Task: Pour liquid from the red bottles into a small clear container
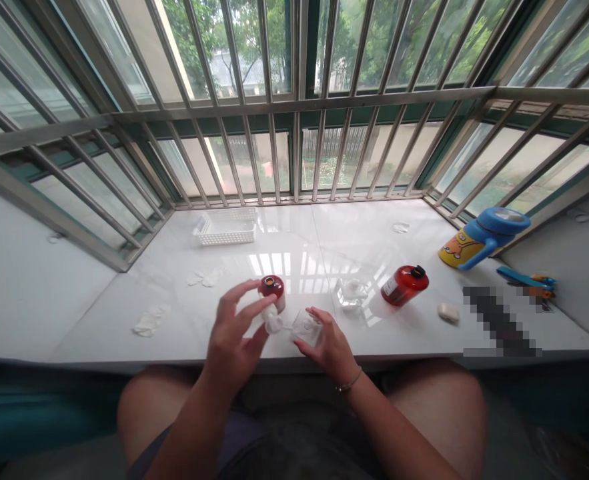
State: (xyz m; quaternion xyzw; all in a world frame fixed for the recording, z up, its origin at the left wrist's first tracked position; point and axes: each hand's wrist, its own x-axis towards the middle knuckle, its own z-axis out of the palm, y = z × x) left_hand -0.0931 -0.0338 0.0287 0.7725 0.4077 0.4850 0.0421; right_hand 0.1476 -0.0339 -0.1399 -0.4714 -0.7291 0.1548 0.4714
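Note:
My left hand [237, 333] hovers near the front of the white window ledge [299, 267], its thumb and forefinger pinched on a small white pad [273, 323]. Just behind those fingers stands a small open red jar [273, 291]. My right hand [327, 343] grips a small clear square container [307, 327] at the ledge's front edge. The pad sits between the jar and the clear container.
A second clear square container [351, 292] and a red bottle [404, 285] lying on its side sit to the right. A white basket [225, 227] stands at the back. White pads [149, 323] lie scattered left. A blue-and-yellow jug [481, 238] leans at the right bars.

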